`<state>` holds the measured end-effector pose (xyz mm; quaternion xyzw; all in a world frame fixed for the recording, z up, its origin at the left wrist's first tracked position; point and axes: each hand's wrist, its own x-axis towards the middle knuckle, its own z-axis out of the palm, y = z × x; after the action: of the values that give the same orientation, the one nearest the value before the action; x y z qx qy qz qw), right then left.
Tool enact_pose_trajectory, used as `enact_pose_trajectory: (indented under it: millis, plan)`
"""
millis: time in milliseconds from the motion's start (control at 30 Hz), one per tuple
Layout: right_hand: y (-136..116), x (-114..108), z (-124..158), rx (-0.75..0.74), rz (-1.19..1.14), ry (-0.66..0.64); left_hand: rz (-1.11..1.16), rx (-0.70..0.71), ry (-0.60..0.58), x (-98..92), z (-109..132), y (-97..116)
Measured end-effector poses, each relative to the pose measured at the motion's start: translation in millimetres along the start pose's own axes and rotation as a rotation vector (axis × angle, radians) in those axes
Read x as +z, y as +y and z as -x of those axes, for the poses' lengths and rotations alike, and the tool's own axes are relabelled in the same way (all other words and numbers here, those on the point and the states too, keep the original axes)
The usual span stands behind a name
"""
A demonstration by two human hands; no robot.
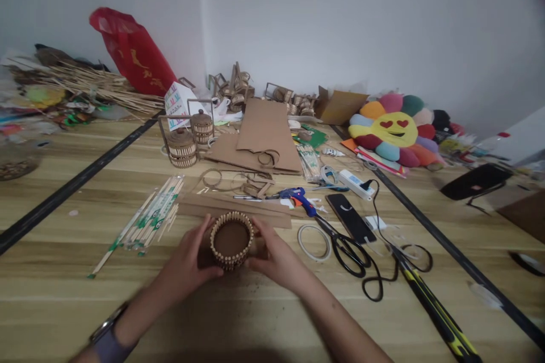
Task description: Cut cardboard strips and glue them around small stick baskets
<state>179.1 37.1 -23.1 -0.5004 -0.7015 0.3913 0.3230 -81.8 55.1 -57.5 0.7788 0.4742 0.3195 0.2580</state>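
A small round basket (231, 262) of short wooden sticks, with a brown base inside, is held upright between my two hands near the front of the table. My left hand (196, 255) curves around its left side, thumb at the front. From the right, my right hand (272, 252) grips it with the thumb low and the fingers behind. Just beyond lie flat cardboard strips (238, 210). A blue glue gun (300, 198) rests on its side behind my right hand. Wrapped chopsticks (153, 215) lie to the left of my left hand.
To the right are a tape roll (314, 243), black scissors (349, 252), a phone (349, 218), a power strip (356, 183) and a yellow-black cutter (438, 312). Finished lidded baskets (182, 148) stand behind left, near cardboard sheets (264, 127). A flower cushion (394, 130) sits back right.
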Motion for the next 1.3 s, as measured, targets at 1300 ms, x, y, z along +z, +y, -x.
enact_pose_trajectory:
  millis: [1300]
  plan:
    - [23, -31, 37, 0.057, 0.376, -0.041, -0.613, 0.229, -0.038, 21.5, 0, 39]
